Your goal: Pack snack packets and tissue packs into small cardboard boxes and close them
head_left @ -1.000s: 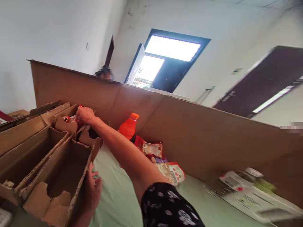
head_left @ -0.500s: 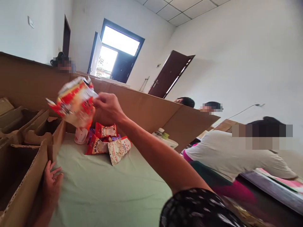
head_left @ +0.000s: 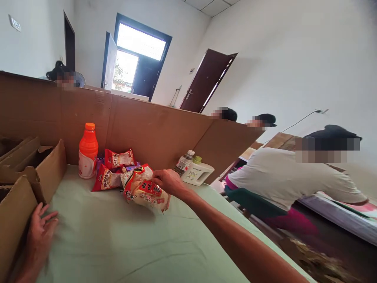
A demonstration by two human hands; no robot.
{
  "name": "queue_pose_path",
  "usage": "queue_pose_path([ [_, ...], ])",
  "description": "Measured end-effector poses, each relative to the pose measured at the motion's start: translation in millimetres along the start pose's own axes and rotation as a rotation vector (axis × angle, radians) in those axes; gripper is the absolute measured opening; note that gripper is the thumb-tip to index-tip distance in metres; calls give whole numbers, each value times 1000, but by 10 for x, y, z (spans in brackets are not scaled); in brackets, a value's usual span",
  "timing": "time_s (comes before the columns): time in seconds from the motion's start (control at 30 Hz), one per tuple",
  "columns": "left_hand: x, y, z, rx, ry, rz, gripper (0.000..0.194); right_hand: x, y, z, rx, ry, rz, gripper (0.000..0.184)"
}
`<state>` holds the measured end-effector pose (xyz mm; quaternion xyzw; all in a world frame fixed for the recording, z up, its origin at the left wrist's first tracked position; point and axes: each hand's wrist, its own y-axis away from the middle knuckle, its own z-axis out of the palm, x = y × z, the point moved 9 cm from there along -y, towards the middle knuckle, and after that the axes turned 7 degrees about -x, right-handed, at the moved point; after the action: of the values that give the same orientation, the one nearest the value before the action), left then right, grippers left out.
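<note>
My right hand [head_left: 170,181] pinches the upper right part of a clear, red-printed snack bag [head_left: 149,190], which is low over the green cloth and overlaps other packets. Beside it lie a red snack packet [head_left: 107,179] and another red packet [head_left: 119,158] behind, with bits of purple packaging among them. An orange-capped bottle [head_left: 87,153] stands upright to their left. At the lower left my left hand [head_left: 43,232] rests with fingers apart against the side of a cardboard box [head_left: 17,220], holding nothing.
Cardboard dividers [head_left: 51,169] line the left side, and a tall cardboard panel [head_left: 141,125] closes off the back. A white jug [head_left: 198,173] and a clear bottle [head_left: 184,163] stand at the table's back right. A person in a pale shirt [head_left: 271,177] leans over at the right.
My right hand has carried the snack bag from above the boxes at left down and right to the packets. The orange-capped bottle, hidden before, now shows. My left hand stays against the box.
</note>
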<state>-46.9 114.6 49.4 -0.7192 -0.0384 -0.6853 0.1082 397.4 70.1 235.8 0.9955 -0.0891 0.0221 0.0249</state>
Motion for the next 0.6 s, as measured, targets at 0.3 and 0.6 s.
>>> queue_pose_path([
  [0.3, 13, 69, 42, -2, 0, 4, 85, -839, -275, 296, -48, 17, -87, 27],
  [0.6, -246, 302, 140, 51, 46, -23, 78, -1871, -151, -112, 125, -231, -513, 29],
])
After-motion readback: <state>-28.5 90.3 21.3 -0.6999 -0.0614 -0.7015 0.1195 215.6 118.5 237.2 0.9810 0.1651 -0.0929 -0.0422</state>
